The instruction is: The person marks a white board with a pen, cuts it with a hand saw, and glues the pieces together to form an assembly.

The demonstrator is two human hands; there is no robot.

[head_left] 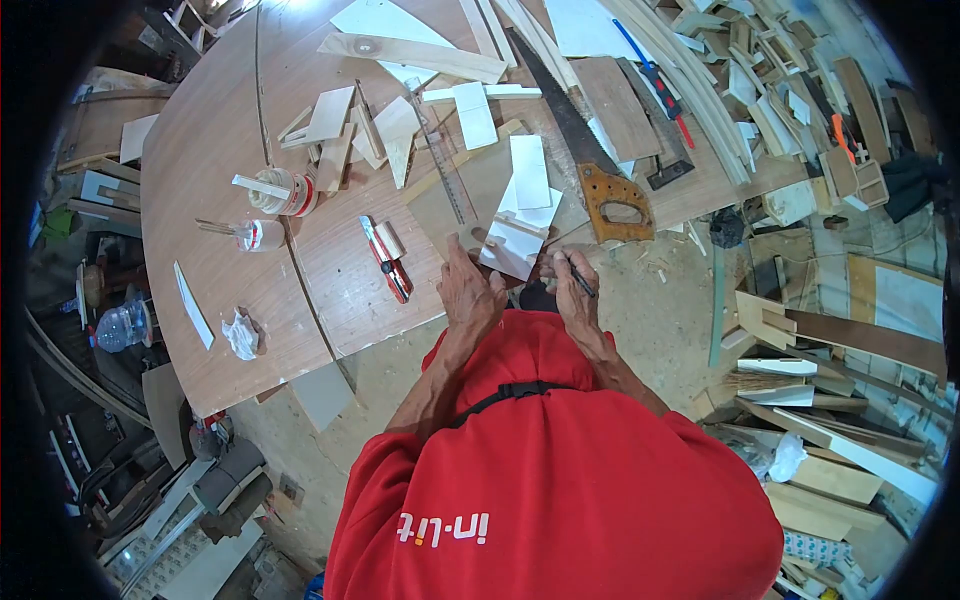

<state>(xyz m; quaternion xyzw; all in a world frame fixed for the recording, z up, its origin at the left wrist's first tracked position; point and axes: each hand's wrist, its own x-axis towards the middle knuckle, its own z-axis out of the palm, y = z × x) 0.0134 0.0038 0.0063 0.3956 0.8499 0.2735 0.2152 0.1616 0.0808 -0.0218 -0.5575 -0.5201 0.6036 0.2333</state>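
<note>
A small white cut wood piece (514,245) lies at the near edge of the brown round table (220,180). My left hand (468,290) presses on its left side and holds it flat. My right hand (572,285) grips a dark pencil (578,275) just to the right of the piece, with the tip near its edge. A handsaw (590,150) with a wooden handle lies on the table just beyond my right hand.
A red utility knife (387,260), a steel ruler (445,170), two glue jars (285,192) and several wood offcuts (340,125) lie on the table. Stacked wood scraps (800,90) crowd the right side and floor. A water bottle (122,325) stands at the left.
</note>
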